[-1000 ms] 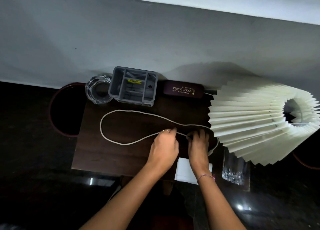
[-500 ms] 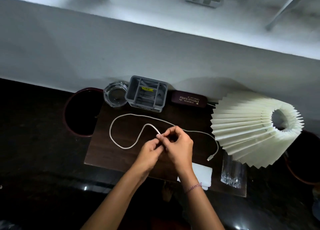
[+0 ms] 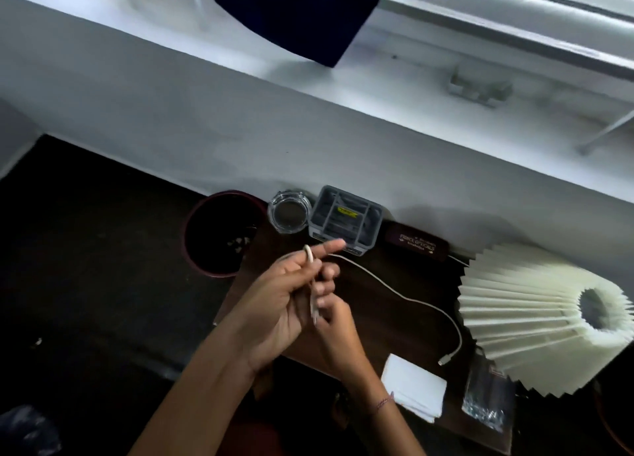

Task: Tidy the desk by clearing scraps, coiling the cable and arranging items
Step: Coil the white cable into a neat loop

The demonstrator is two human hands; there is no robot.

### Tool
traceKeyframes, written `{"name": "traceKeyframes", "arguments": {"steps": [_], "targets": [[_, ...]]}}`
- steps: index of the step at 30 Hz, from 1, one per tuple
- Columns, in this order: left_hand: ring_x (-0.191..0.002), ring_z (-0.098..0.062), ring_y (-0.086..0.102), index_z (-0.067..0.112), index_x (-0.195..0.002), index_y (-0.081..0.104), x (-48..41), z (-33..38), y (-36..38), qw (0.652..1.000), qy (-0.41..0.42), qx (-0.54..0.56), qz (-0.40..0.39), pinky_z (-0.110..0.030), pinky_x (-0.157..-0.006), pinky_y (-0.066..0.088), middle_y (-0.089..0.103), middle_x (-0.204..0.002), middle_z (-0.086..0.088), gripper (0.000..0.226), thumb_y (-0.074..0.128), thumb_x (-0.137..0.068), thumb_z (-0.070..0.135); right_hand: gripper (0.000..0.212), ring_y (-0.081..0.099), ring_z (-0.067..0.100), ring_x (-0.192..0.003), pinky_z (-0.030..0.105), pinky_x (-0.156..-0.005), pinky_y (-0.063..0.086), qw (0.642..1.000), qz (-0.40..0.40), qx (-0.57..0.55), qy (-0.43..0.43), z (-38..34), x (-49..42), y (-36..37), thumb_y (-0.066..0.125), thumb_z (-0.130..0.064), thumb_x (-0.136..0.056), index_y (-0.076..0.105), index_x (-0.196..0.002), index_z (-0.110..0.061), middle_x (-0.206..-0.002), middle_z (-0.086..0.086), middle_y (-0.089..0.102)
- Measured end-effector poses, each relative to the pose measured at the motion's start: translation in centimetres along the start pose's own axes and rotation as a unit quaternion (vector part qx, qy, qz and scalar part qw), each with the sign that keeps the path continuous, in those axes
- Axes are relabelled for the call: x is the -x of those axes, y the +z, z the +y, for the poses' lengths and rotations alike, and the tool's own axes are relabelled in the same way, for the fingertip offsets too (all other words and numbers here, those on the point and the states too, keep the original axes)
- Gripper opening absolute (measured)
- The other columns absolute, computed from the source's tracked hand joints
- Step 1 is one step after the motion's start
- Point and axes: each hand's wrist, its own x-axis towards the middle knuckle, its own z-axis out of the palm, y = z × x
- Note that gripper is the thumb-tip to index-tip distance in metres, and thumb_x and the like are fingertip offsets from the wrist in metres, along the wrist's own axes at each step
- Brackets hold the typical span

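Above dark wooden surface [image 3: 377, 318], L hand [image 3: 278, 301] & R hand [image 3: 338, 332] both pinch thin white cable [image 3: 408, 298], apparently folded double.

Two bare forearms reach in from the lower edge, hands touching. The left hand [image 3: 281, 297] faces palm up, index finger straight, other fingers curled round a folded thin white cable [image 3: 394, 289]. The right hand [image 3: 338, 328] pinches the fold's lower end.
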Motion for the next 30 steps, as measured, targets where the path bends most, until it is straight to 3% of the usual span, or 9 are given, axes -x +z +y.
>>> {"name": "traceKeyframes", "arguments": {"steps": [4,7,9,14,18,22,24,27,30], "targets": [[-0.04,-0.001,0.037,0.002,-0.105,0.056,-1.2,2.8,-2.1,0.994,0.07,0.014,0.087,-0.012,-0.042,0.038,0.046,-0.055,0.004,0.033,0.026,-0.093,-0.006,0.018,0.053,-0.003,-0.066,0.016,-0.062,0.042,0.998,0.002,-0.059,0.019,-2.1,1.2,3.0,0.048,-0.025,-0.096,0.064,-0.091,-0.031,-0.069,-0.015,0.06],[-0.043,-0.002,0.039,0.003,-0.106,0.056,-1.5,3.7,-3.7,0.986,0.109,-0.008,0.123,-0.013,-0.043,0.036,0.046,-0.061,0.003,0.034,0.026,-0.093,-0.006,0.02,0.063,-0.003,-0.089,0.015,-0.078,0.049,1.0,-0.005,-0.023,-0.006,-3.7,1.4,4.4,0.049,-0.025,-0.095,0.065,-0.108,-0.027,-0.095,-0.013,0.07],[-0.046,-0.002,0.041,0.003,-0.109,0.055,-1.4,4.1,-4.5,0.985,0.118,-0.021,0.126,-0.014,-0.045,0.036,0.047,-0.066,0.001,0.036,0.025,-0.092,-0.007,0.021,0.063,-0.001,-0.093,0.016,-0.082,0.049,1.0,0.001,0.007,-0.023,-4.9,1.3,4.8,0.05,-0.024,-0.095,0.065,-0.11,-0.022,-0.1,-0.009,0.07],[-0.057,-0.003,0.049,0.005,-0.115,0.054,-0.4,5.7,-5.4,0.981,0.145,-0.095,0.092,-0.014,-0.052,0.043,0.054,-0.079,-0.002,0.039,0.027,-0.091,-0.01,0.015,0.056,0.001,-0.08,0.008,-0.068,0.042,0.991,0.038,0.103,-0.08,-6.8,0.4,4.3,0.056,-0.024,-0.092,0.066,-0.103,-0.023,-0.085,-0.013,0.059],[-0.083,-0.01,0.07,0.007,-0.118,0.053,1.0,6.5,-5.3,0.953,0.173,-0.23,0.098,-0.018,-0.072,0.055,0.069,-0.095,-0.009,0.038,0.029,-0.094,-0.009,0.011,0.054,0.0,-0.074,0.008,-0.065,0.043,0.976,0.045,0.165,-0.136,-8.4,-0.4,3.2,0.063,-0.025,-0.087,0.069,-0.097,-0.026,-0.081,-0.017,0.05],[-0.083,-0.01,0.068,0.015,-0.115,0.058,2.1,6.9,-5.1,0.925,0.142,-0.337,0.1,-0.019,-0.069,0.055,0.07,-0.09,-0.006,0.038,0.032,-0.095,-0.005,0.01,0.055,0.0,-0.071,0.013,-0.067,0.047,0.967,0.054,0.182,-0.169,-10.0,-1.8,2.3,0.073,-0.023,-0.078,0.073,-0.088,-0.023,-0.083,-0.014,0.056],[-0.087,-0.013,0.065,0.015,-0.118,0.057,2.3,7.1,-5.1,0.917,0.11,-0.372,0.09,-0.024,-0.076,0.054,0.067,-0.092,-0.006,0.037,0.034,-0.096,-0.002,0.012,0.059,0.005,-0.071,0.016,-0.069,0.049,0.969,0.066,0.171,-0.167,-10.4,-2.7,1.5,0.079,-0.02,-0.07,0.075,-0.082,-0.02,-0.081,-0.006,0.064],[-0.092,-0.018,0.065,0.015,-0.117,0.058,2.3,7.5,-5.0,0.924,0.072,-0.369,0.064,-0.026,-0.082,0.054,0.066,-0.099,-0.012,0.035,0.034,-0.096,-0.001,0.017,0.06,0.007,-0.076,0.007,-0.066,0.045,0.972,0.086,0.144,-0.164,-10.7,-3.7,0.3,0.085,-0.019,-0.061,0.074,-0.074,-0.018,-0.074,-0.005,0.065],[-0.081,-0.013,0.068,0.011,-0.111,0.058,2.3,7.6,-4.4,0.927,0.036,-0.373,0.021,-0.022,-0.078,0.055,0.07,-0.092,-0.014,0.031,0.033,-0.096,0.0,0.017,0.06,0.003,-0.073,0.002,-0.063,0.04,0.975,0.074,0.129,-0.163,-10.6,-4.2,-0.8,0.085,-0.017,-0.06,0.074,-0.072,-0.021,-0.071,-0.01,0.063]]}}
